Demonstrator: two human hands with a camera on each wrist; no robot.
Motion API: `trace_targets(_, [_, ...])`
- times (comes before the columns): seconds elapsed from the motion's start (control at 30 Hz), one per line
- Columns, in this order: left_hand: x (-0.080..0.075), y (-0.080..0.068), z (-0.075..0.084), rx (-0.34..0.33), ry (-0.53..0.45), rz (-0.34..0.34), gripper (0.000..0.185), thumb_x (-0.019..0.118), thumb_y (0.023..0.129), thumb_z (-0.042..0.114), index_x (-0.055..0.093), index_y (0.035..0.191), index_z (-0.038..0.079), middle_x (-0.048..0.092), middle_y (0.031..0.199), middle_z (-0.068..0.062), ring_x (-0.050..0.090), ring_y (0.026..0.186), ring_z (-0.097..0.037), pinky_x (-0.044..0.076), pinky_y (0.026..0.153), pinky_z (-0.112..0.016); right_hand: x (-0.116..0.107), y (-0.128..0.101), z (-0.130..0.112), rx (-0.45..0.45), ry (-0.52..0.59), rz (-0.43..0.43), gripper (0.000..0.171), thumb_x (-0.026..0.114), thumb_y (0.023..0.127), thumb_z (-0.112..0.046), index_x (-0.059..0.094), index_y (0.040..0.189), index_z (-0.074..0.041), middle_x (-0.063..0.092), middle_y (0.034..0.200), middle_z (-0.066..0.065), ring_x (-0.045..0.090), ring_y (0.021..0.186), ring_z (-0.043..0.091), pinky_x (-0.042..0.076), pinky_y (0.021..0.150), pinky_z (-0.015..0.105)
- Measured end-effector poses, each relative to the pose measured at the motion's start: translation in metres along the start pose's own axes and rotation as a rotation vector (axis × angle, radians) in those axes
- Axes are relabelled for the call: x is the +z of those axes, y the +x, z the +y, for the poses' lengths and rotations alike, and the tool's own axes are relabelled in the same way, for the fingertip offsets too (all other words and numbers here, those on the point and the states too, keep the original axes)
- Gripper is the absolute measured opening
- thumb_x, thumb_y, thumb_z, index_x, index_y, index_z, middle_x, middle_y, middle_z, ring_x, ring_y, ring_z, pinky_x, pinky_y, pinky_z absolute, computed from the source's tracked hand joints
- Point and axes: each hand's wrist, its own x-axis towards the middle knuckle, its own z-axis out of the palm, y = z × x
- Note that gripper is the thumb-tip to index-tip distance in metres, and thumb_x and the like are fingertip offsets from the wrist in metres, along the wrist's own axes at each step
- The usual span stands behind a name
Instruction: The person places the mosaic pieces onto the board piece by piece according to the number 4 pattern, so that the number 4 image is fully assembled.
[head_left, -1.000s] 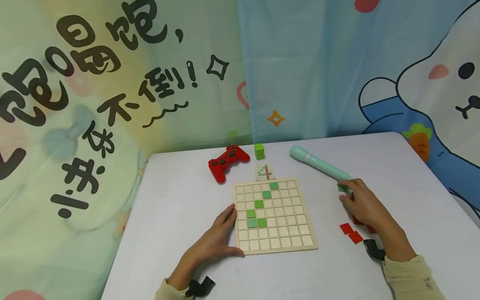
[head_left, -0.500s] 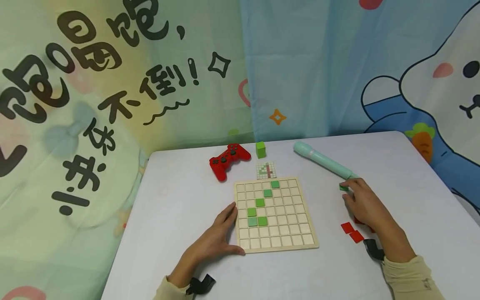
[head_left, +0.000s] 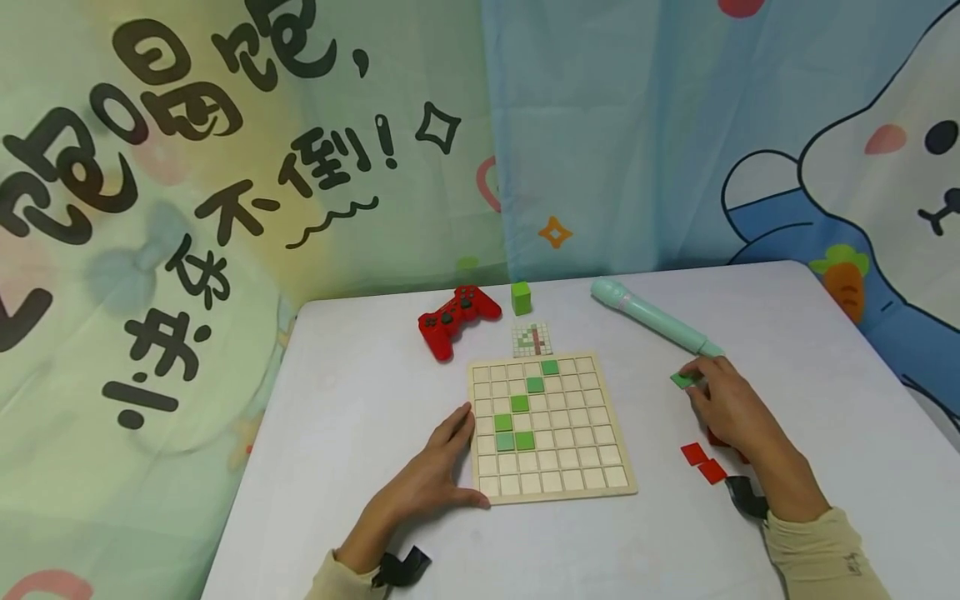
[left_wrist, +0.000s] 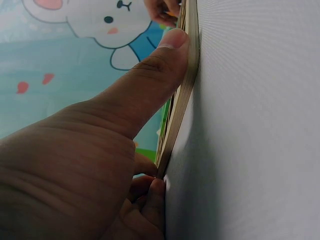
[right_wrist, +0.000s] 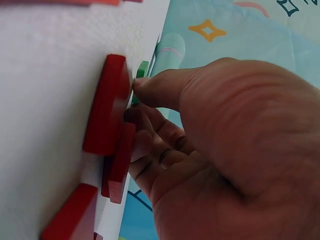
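Observation:
My left hand rests at the wooden grid board, its thumb on the near edge by the corner and its fingers along the left side. Several green tiles lie in the board's squares in a slanting row. To the right of the board, my right hand pinches a green tile between thumb and fingers, and part of it is hidden. In the right wrist view the green tile shows past the thumb. Red tiles lie under and beside that hand.
A small pattern card lies behind the board, with a green cube and a red game controller farther back. A mint green wand lies beyond the right hand. Two red tiles lie left of the right wrist.
The green tile at my right fingertips now sticks out farther to the left and is tilted. The mint green wand has shifted slightly right and away. My left hand stays at the board.

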Motion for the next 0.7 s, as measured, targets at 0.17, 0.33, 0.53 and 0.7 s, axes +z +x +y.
trace_targets(0.17, [0.0, -0.001, 0.0, -0.006, -0.01, -0.003, 0.13, 0.098, 0.075, 0.042, 0.018, 0.171, 0.007, 0.008, 0.182, -0.005, 0.014, 0.169, -0.031, 0.034, 0.13, -0.053, 0.001, 0.002, -0.003, 0.008, 0.005, -0.004, 0.035, 0.068, 0.102, -0.011, 0.055, 0.133, 0.001, 0.049, 0.127, 0.028, 0.055, 0.1, 0.039, 0.061, 0.08, 0.053])
trace_targets(0.33, [0.0, 0.0, 0.0, -0.009, -0.012, -0.009, 0.129, 0.098, 0.075, 0.041, 0.018, 0.171, 0.008, 0.007, 0.183, -0.004, 0.014, 0.169, -0.03, 0.034, 0.13, -0.052, 0.002, 0.005, -0.004, -0.031, -0.009, 0.013, 0.03, 0.071, 0.101, -0.013, 0.057, 0.125, 0.0, 0.05, 0.122, 0.027, 0.052, 0.098, 0.038, 0.056, 0.078, 0.045])
trace_targets(0.53, [0.0, -0.001, 0.001, -0.015, -0.009, -0.013, 0.129, 0.098, 0.075, 0.041, 0.018, 0.171, 0.008, 0.007, 0.183, -0.003, 0.013, 0.169, -0.03, 0.034, 0.13, -0.052, 0.001, 0.007, -0.007, -0.066, -0.024, 0.014, 0.024, 0.07, 0.101, -0.01, 0.058, 0.119, 0.001, 0.051, 0.117, 0.026, 0.053, 0.095, 0.035, 0.054, 0.077, 0.043])
trace_targets(0.7, [0.0, -0.001, 0.001, -0.014, -0.008, -0.012, 0.129, 0.097, 0.076, 0.041, 0.017, 0.171, 0.008, 0.006, 0.183, -0.003, 0.013, 0.169, -0.029, 0.034, 0.13, -0.051, -0.003, 0.004, -0.018, -0.07, 0.001, -0.011, 0.027, 0.068, 0.102, -0.01, 0.057, 0.123, 0.002, 0.05, 0.118, 0.025, 0.053, 0.093, 0.033, 0.051, 0.071, 0.035])
